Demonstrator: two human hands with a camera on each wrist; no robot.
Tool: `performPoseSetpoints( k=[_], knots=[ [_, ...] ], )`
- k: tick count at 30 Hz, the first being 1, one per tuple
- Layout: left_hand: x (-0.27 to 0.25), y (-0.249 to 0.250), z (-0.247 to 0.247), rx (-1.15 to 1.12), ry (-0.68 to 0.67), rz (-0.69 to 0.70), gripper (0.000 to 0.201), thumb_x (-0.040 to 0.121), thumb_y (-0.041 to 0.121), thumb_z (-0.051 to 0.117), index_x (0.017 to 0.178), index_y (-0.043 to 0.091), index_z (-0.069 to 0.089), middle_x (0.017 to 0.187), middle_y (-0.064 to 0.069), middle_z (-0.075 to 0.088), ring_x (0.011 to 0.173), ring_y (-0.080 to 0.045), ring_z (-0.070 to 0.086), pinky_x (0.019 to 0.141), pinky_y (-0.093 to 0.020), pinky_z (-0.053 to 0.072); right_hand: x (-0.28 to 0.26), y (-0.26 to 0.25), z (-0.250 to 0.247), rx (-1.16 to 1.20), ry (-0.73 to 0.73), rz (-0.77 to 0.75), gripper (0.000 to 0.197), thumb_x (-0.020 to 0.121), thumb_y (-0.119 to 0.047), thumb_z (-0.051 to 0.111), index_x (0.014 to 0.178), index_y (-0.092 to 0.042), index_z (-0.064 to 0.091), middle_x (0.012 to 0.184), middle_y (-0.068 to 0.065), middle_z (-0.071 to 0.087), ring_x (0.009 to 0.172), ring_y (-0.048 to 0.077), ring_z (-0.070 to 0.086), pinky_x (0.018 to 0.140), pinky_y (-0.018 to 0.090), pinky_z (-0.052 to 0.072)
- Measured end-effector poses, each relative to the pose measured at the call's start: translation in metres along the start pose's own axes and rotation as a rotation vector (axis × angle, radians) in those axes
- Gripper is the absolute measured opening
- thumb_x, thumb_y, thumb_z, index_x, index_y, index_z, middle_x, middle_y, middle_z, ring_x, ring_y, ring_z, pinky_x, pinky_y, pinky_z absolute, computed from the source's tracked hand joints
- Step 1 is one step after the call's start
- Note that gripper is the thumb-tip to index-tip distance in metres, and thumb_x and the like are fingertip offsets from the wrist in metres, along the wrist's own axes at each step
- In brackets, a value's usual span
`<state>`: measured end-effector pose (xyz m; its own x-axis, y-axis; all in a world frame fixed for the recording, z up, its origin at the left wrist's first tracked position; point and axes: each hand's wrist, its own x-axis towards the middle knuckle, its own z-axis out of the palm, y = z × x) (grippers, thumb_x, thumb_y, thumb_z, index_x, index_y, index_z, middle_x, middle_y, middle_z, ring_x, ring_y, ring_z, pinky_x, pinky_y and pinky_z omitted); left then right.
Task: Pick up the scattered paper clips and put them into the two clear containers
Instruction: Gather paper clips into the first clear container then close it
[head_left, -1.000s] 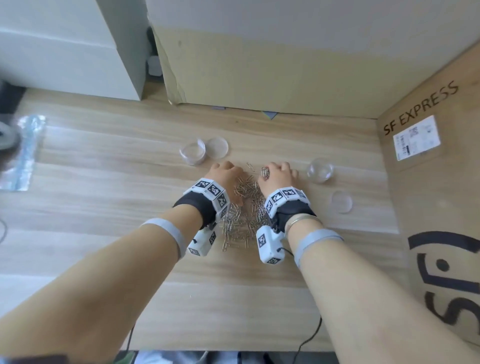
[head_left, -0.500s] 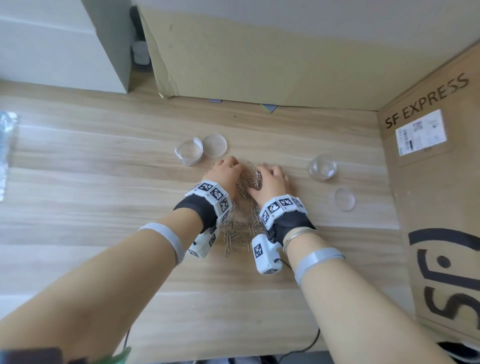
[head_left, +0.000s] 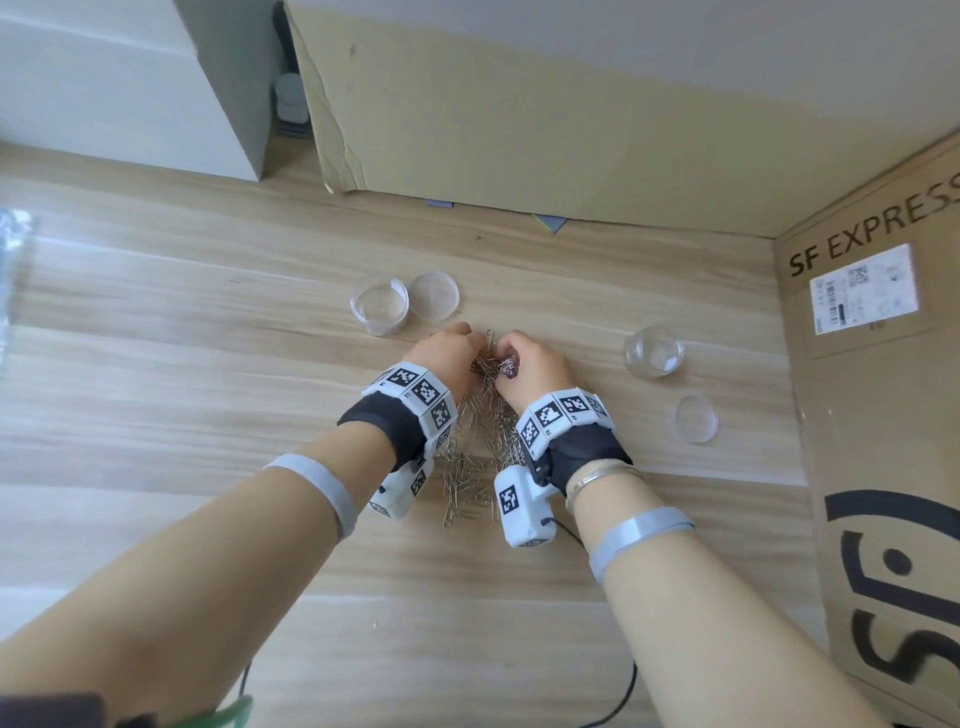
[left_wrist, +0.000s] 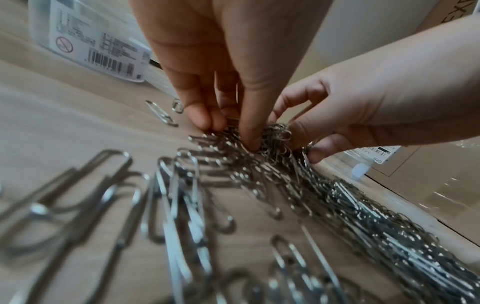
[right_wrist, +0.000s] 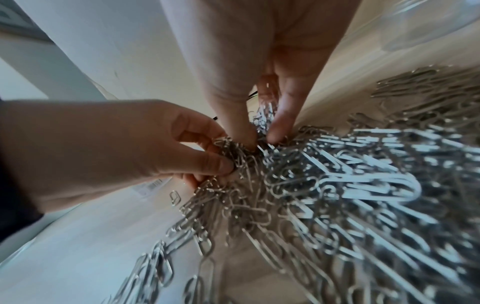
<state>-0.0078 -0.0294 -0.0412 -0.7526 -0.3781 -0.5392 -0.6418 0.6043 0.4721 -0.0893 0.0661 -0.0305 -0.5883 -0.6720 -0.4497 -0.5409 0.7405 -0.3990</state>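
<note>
A pile of silver paper clips (head_left: 475, 447) lies on the wooden table (head_left: 208, 395) between my wrists. At the pile's far end my left hand (head_left: 460, 353) and right hand (head_left: 514, 358) meet, each pinching a bunch of clips. In the left wrist view the left hand (left_wrist: 233, 133) digs thumb and fingers into the paper clips (left_wrist: 275, 164). In the right wrist view the right hand (right_wrist: 261, 138) pinches the paper clips (right_wrist: 298, 174) beside my left hand (right_wrist: 221, 164). One clear container (head_left: 379, 306) stands far left of the hands. The other clear container (head_left: 653, 351) stands to the right.
A clear lid (head_left: 435, 296) lies beside the left container and another lid (head_left: 693, 420) lies near the right one. A cardboard box (head_left: 872, 415) walls the right side, another cardboard sheet (head_left: 519, 114) the back. A white box (head_left: 119, 83) stands back left.
Both hands have slid inward and met over the pile's far end, their fingers curling from flat on the table into the clips. The pile has been drawn narrower.
</note>
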Motion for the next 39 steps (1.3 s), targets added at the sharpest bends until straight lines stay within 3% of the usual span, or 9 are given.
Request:
performPoseSetpoints(
  k=[4,12,17,21,25,28,33,36,39],
  knots=[
    [0.000,0.000,-0.001,0.002,-0.004,0.001,0.038,0.083,0.015,0.064,0.120,0.012,0.054,0.119,-0.010,0.052,0.107,-0.030,0.057,0.091,-0.040,0.047,-0.001,-0.001,-0.004,0.050,0.012,0.019,0.019,0.083,-0.006,0.059,0.099,-0.016,0.064,0.103,0.010,0.070,0.090,0.027,0.066,0.074,0.027,0.050],
    [-0.004,0.002,-0.006,0.027,-0.006,0.030,0.034,0.088,0.015,0.057,0.121,0.007,0.053,0.119,-0.014,0.053,0.108,-0.031,0.056,0.090,-0.038,0.045,0.001,-0.003,-0.010,0.071,0.043,0.040,0.012,0.084,-0.011,0.063,0.091,-0.018,0.070,0.096,0.010,0.071,0.087,0.025,0.066,0.067,0.024,0.046],
    [-0.008,0.000,-0.011,-0.001,0.031,0.032,0.034,0.090,0.015,0.056,0.123,0.006,0.052,0.121,-0.015,0.054,0.108,-0.030,0.056,0.092,-0.037,0.046,0.004,-0.008,-0.011,0.059,0.063,0.027,0.011,0.082,-0.012,0.063,0.085,-0.021,0.070,0.081,0.007,0.068,0.059,0.018,0.052,0.060,0.024,0.044],
    [-0.013,-0.005,-0.019,-0.027,0.099,0.031,0.035,0.091,0.015,0.054,0.125,0.005,0.051,0.122,-0.014,0.054,0.109,-0.030,0.056,0.092,-0.035,0.045,0.005,-0.013,-0.017,0.080,0.092,0.010,0.011,0.082,-0.012,0.062,0.084,-0.020,0.071,0.077,0.002,0.063,0.063,0.018,0.054,0.063,0.026,0.047],
    [-0.017,-0.015,-0.028,-0.077,0.180,0.007,0.032,0.091,0.015,0.055,0.120,0.004,0.055,0.120,-0.015,0.056,0.111,-0.031,0.054,0.092,-0.035,0.044,0.008,-0.023,-0.020,0.096,0.113,-0.010,0.012,0.082,-0.013,0.061,0.085,-0.020,0.071,0.064,0.000,0.057,0.045,0.012,0.042,0.055,0.023,0.041],
    [-0.021,-0.026,-0.038,-0.093,0.249,-0.012,0.030,0.089,0.015,0.057,0.115,0.002,0.058,0.117,-0.016,0.058,0.109,-0.032,0.055,0.092,-0.036,0.042,0.011,-0.030,-0.020,0.109,0.121,-0.017,0.012,0.083,-0.012,0.061,0.085,-0.020,0.070,0.056,-0.005,0.051,0.044,0.007,0.038,0.055,0.024,0.041],
    [-0.027,-0.045,-0.056,-0.147,0.346,-0.060,0.027,0.088,0.011,0.057,0.113,-0.001,0.059,0.112,-0.020,0.058,0.102,-0.034,0.056,0.086,-0.035,0.043,0.011,-0.035,-0.014,0.115,0.117,-0.024,0.011,0.083,-0.011,0.062,0.085,-0.020,0.069,0.074,-0.001,0.060,0.046,0.007,0.041,0.056,0.026,0.046],
    [-0.026,-0.058,-0.061,-0.159,0.407,-0.114,0.028,0.088,0.010,0.058,0.113,-0.001,0.059,0.112,-0.021,0.058,0.102,-0.035,0.056,0.086,-0.036,0.043,0.010,-0.037,-0.009,0.109,0.101,-0.022,0.012,0.084,-0.012,0.062,0.084,-0.021,0.069,0.076,0.002,0.064,0.045,0.007,0.041,0.053,0.026,0.045],
    [-0.023,-0.065,-0.062,-0.128,0.402,-0.183,0.030,0.089,0.012,0.058,0.116,-0.002,0.056,0.116,-0.021,0.056,0.104,-0.036,0.056,0.088,-0.039,0.044,0.009,-0.039,-0.005,0.107,0.090,-0.022,0.012,0.084,-0.011,0.062,0.083,-0.021,0.068,0.085,0.007,0.071,0.043,0.008,0.041,0.055,0.029,0.049]
  ],
)
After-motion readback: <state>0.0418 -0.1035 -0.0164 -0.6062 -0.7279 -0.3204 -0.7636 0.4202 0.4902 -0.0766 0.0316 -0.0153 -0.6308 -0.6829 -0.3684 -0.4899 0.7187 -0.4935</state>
